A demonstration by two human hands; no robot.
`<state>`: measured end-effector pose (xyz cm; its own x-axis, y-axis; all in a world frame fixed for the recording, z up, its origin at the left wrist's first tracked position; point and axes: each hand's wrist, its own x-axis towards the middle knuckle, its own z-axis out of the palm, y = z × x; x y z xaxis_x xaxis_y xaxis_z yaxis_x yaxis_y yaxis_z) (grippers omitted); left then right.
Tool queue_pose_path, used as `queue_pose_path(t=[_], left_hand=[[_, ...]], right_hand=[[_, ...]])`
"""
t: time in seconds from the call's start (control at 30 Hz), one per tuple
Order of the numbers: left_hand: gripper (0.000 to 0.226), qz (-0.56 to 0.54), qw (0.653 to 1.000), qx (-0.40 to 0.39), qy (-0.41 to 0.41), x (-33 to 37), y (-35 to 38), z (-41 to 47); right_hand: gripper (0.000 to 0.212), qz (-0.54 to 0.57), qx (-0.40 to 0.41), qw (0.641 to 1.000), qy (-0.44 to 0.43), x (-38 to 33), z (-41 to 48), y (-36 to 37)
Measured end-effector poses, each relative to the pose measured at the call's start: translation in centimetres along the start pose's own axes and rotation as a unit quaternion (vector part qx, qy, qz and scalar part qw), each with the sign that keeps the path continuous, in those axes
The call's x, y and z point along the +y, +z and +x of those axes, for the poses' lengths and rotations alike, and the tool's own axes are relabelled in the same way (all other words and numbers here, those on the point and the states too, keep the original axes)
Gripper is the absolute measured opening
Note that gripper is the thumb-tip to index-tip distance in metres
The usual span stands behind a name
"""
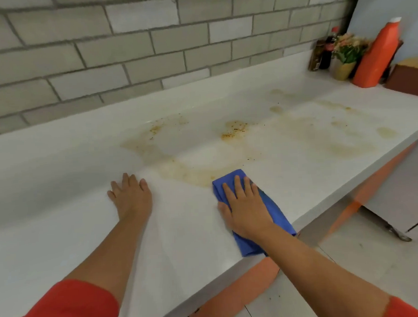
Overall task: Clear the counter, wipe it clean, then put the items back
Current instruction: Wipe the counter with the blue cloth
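A white counter (72,176) stretches from left to right, smeared with brownish-yellow stains (233,129) across its middle and right. My right hand (246,207) lies flat on a folded blue cloth (275,208), pressing it onto the counter near the front edge, just below a stain. Flat on the bare counter to the left rests my left hand (130,197), fingers apart, holding nothing. At the far right end stand an orange bottle (378,55) with a white cap, a small pot of flowers (346,56) and dark sauce bottles (324,55).
A grey brick-tiled wall (126,54) runs behind the counter. A brown box (408,77) sits at the far right edge. Below the counter front are an orange cabinet face (233,298) and tiled floor (351,260).
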<state>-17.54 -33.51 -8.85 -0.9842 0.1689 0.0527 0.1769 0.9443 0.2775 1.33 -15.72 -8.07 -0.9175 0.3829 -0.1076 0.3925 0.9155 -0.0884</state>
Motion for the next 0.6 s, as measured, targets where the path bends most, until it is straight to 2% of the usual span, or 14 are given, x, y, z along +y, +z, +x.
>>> queue_pose_path(t=[0.07, 0.13, 0.23, 0.33, 0.4, 0.47, 0.53, 0.6], left_hand=[[0.050, 0.009, 1.000, -0.015, 0.008, 0.0, 0.2, 0.0], [0.051, 0.011, 1.000, -0.023, 0.005, 0.0, 0.2, 0.1], [0.052, 0.019, 0.999, -0.029, 0.000, -0.1, 0.3, 0.4], [0.053, 0.026, 0.999, -0.036, -0.007, 0.3, 0.3, 0.2], [0.053, 0.028, 0.999, -0.038, -0.008, 0.4, 0.2, 0.2], [0.053, 0.027, 0.999, -0.037, -0.004, 0.4, 0.2, 0.2], [0.053, 0.024, 0.999, -0.040, -0.004, 0.2, 0.1, 0.2], [0.053, 0.022, 0.999, -0.045, -0.006, 0.0, 0.2, 0.1]], right_hand=[[0.092, 0.019, -0.021, 0.996, -0.083, -0.6, -2.7, 0.2], [0.094, 0.026, -0.014, 0.997, -0.078, 1.6, -2.9, -0.1], [0.061, -0.014, 0.015, 0.998, 0.064, 5.7, 0.9, -0.6], [0.058, -0.019, 0.010, 0.980, 0.197, 5.3, 4.4, -1.0], [0.061, -0.006, 0.009, 0.977, 0.213, 1.8, 5.0, -0.5], [0.061, -0.006, 0.024, 0.989, 0.148, -3.1, 3.5, 0.5], [0.062, -0.006, 0.020, 0.999, 0.028, -6.9, 0.5, 1.0], [0.076, 0.006, -0.001, 0.996, -0.086, -7.4, -2.3, 1.2]])
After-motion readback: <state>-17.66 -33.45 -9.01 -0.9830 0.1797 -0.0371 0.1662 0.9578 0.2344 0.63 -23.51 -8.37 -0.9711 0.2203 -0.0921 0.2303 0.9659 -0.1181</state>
